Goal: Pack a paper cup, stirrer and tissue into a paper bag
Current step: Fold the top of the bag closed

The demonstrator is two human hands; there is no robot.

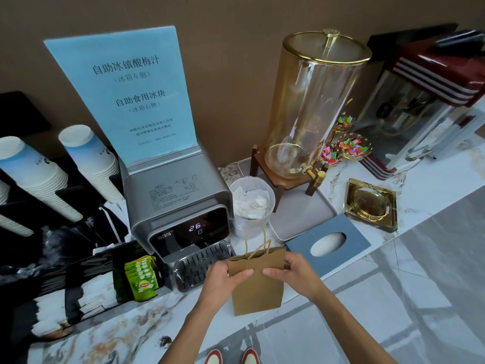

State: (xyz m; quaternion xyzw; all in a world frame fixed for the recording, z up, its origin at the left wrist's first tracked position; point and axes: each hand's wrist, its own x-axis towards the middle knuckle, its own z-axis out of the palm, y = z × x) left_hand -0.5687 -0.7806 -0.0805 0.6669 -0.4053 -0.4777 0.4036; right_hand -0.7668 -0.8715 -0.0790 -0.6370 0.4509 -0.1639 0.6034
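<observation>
A small brown paper bag [258,285] with twisted handles hangs flat over the counter's front edge. My left hand [223,275] pinches its upper left corner and my right hand [288,270] pinches its upper right corner, thumbs on the front face. Stacks of white and blue paper cups [89,158] lie in a black rack at the far left. A blue-grey tissue box [328,243] with an oval opening sits just right of the bag. No stirrer can be told apart; wrapped white packets [91,292] fill a black organiser at the left.
A grey water dispenser [181,206] with a drip tray stands behind the bag, a blue sign on top. Green tea bags [141,277], a white bin [252,203], a glass drink dispenser [312,106] on a grey tray, candy dishes, a gold ashtray [371,203] and a popcorn machine crowd the marble counter.
</observation>
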